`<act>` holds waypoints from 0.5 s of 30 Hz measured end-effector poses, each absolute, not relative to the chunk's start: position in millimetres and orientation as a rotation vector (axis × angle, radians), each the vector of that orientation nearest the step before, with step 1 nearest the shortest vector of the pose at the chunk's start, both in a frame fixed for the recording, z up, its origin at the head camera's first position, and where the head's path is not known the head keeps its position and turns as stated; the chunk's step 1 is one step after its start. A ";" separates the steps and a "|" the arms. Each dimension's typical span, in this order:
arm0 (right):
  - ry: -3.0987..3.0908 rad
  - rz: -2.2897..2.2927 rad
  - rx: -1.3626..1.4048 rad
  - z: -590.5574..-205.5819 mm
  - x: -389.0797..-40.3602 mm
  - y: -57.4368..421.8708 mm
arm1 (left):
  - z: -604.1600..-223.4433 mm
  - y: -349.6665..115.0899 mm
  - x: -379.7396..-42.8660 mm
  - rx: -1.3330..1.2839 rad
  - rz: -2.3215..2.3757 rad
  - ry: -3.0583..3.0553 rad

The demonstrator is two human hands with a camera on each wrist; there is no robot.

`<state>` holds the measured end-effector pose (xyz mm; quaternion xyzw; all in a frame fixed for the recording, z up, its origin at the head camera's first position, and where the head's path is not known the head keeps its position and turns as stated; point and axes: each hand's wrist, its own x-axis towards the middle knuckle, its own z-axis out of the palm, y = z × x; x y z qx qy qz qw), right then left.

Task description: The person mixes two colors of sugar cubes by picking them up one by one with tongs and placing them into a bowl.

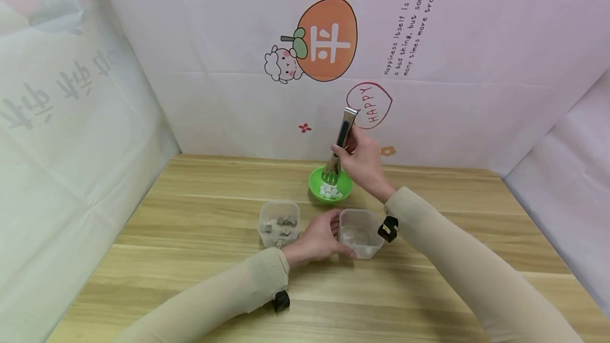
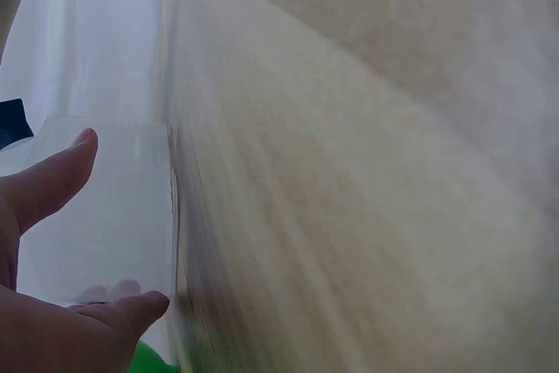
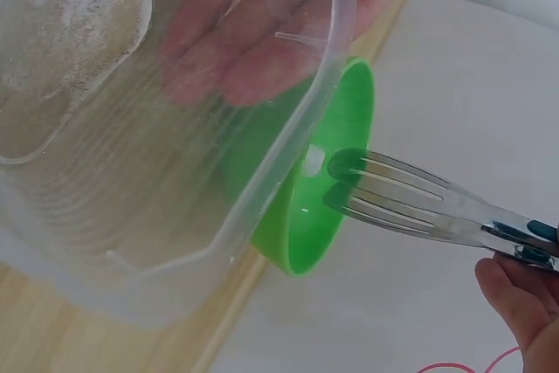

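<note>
tongs (image 1: 343, 132) slant down into the green bowl (image 1: 315, 189), their slotted tips just by the white pieces (image 1: 330, 192); whether they touch, we cannot tell. our right hand (image 1: 364, 158) pinches them by the dark grips. our left hand (image 1: 318, 238), thumb parted from fingers, holds the clear tub (image 1: 367, 251) nearer to us. left of that hand, a second tub (image 1: 279, 207) with grey pieces (image 1: 287, 220) stands on the wooden table (image 1: 200, 226).

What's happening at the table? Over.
Right hand gripping tongs at green bowl. Left hand holding right-hand clear tub. White pieces in bowl. Nothing visibly blocking tongs.
</note>
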<state>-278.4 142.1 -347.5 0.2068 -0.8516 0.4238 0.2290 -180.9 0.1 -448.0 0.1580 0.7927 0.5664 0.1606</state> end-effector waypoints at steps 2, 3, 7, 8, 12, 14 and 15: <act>-2.332 1.177 0.572 -346.7 -276.3 142.9 | -448.2 0.2 -180.6 0.454 1.622 2.256; -2.325 1.179 0.572 -346.0 -274.8 143.4 | -448.2 0.2 -180.5 0.455 1.626 2.250; -2.293 1.178 0.583 -340.8 -265.5 147.1 | -448.4 -0.1 -180.4 0.460 1.637 2.228; -2.285 1.174 0.586 -339.0 -262.4 148.4 | -448.3 -0.3 -180.4 0.461 1.638 2.225; -2.245 1.175 0.611 -331.3 -248.1 155.0 | -447.7 -0.9 -180.3 0.461 1.643 2.217; -2.228 1.180 0.624 -328.6 -241.2 158.9 | -447.5 -1.2 -180.3 0.457 1.643 2.218; -2.221 1.186 0.632 -327.3 -237.9 160.7 | -447.3 -1.3 -180.3 0.454 1.644 2.219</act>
